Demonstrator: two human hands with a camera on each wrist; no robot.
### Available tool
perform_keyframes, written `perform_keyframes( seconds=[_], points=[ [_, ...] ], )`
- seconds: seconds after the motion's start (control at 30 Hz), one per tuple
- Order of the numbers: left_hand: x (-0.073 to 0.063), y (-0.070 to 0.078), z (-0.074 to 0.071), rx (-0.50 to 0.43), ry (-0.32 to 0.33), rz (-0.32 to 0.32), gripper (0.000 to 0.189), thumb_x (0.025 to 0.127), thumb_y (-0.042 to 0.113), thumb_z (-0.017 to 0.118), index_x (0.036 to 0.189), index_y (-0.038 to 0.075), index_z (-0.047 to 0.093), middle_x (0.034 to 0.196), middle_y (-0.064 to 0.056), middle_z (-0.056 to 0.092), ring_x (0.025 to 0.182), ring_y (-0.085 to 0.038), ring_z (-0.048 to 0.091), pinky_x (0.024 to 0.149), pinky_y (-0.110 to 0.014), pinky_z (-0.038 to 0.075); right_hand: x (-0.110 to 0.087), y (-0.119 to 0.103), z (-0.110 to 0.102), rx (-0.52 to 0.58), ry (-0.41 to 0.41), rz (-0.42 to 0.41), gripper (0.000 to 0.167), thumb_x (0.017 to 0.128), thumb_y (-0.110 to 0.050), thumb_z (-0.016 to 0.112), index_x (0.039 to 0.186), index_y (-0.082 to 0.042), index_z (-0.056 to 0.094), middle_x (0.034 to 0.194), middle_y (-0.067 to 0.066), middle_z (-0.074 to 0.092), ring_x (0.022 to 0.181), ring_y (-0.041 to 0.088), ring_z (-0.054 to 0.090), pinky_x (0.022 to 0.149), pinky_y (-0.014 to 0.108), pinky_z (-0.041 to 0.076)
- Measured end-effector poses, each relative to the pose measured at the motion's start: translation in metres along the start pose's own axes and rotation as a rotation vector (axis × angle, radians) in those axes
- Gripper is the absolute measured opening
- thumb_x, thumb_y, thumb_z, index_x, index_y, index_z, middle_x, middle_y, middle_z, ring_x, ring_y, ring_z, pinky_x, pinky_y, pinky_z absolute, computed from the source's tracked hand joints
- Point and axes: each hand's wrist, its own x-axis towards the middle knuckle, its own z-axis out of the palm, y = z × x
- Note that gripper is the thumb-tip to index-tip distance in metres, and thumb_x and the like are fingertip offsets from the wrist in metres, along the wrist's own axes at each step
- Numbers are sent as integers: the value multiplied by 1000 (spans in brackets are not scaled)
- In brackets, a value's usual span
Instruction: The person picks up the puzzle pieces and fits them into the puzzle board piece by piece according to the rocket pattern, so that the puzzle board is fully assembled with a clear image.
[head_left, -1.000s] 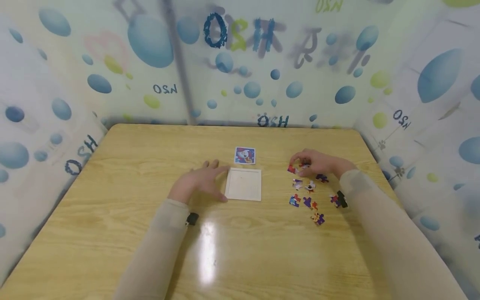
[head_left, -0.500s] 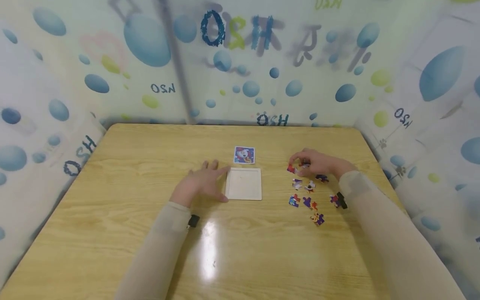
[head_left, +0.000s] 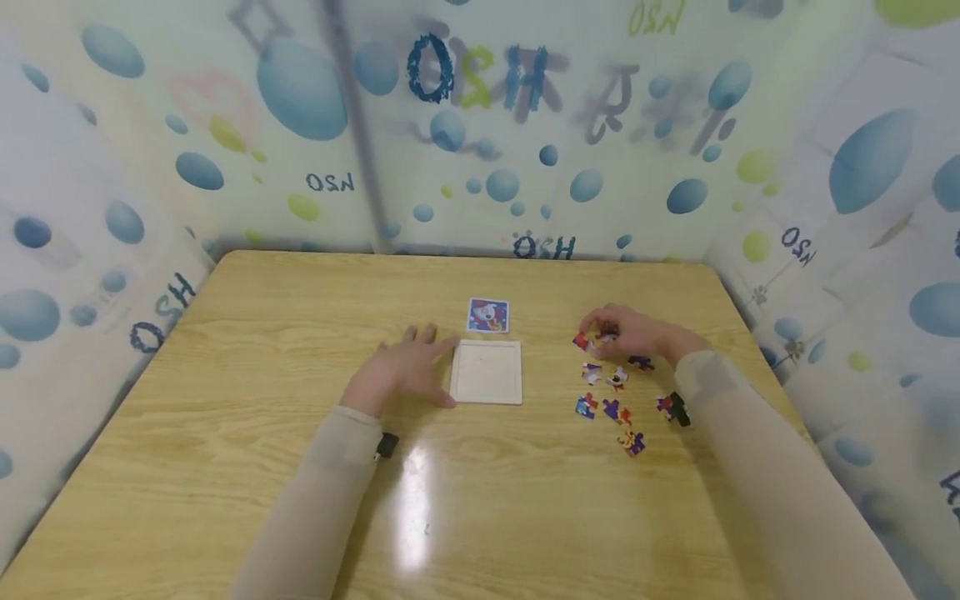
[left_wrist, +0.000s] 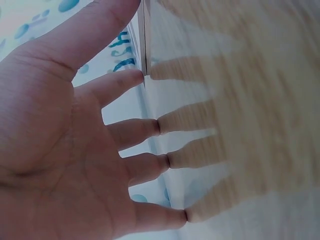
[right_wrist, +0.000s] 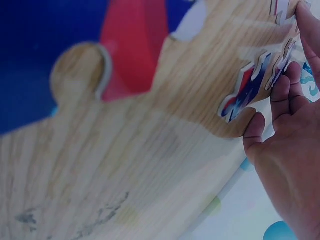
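In the head view my left hand (head_left: pixel 397 371) rests at the left edge of a pale square puzzle tray (head_left: pixel 486 372), thumb and index finger touching its corners. In the left wrist view, that hand's straight, spread fingers (left_wrist: pixel 140 167) touch the tabletop with their tips. My right hand (head_left: pixel 630 332) is over the far puzzle pieces, its fingers bent loosely; a red piece (head_left: pixel 581 342) shows beside the fingertips. The right wrist view has a blue-and-red puzzle piece (right_wrist: pixel 247 87) flat on the table near the fingertips, and the thumb (right_wrist: pixel 307 22) beside another piece. The hand partly hides the pieces under it.
A small picture card (head_left: pixel 488 316) lies behind the tray. More loose pieces, among them a white one (head_left: pixel 617 377), a blue one (head_left: pixel 587 406) and a yellow-purple one (head_left: pixel 632 442), are spread on the wooden table (head_left: pixel 300 317) nearer the person. Patterned walls surround it.
The head view has shifted slightly. Both hands stay about where they were, and the tray and pieces show no clear movement on the table.
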Motion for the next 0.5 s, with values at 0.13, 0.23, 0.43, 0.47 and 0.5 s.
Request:
perform_keyframes(
  seconds=[0.13,0.23,0.43,0.47,0.5],
  points=[
    [-1,-2,1,7,7,0,110,88,48,91,176,29,27,185,-19,4,170,-51,-2,128,-85,1,0,-1,3,4,-3,3,49,104,-15,74,148,-2,58,150,26,54,142,49,51,123,71,40],
    [-1,-2,2,14,3,8,110,89,49,90,176,28,27,185,-20,5,170,-52,-1,127,-86,3,0,-2,4,9,-10,16,47,105,-15,73,148,-2,58,152,27,51,146,51,48,125,72,38],
    [2,-2,3,39,-5,-4,111,88,51,90,176,28,26,185,-20,5,170,-52,0,127,-87,5,-1,1,4,-13,-11,40,45,106,-20,73,146,-6,60,154,26,49,146,50,47,125,72,37],
    [3,-2,4,42,-1,-4,111,88,51,90,176,29,26,185,-20,5,170,-52,0,127,-87,5,-1,1,4,-17,-6,44,45,105,-20,74,146,-7,61,154,26,50,146,50,47,125,72,37],
    [4,-2,4,42,1,-4,111,88,51,90,176,29,26,185,-20,5,170,-52,0,127,-87,5,-1,2,3,-20,-3,43,44,105,-20,73,146,-7,61,154,26,50,146,50,47,125,72,37]
  ],
)
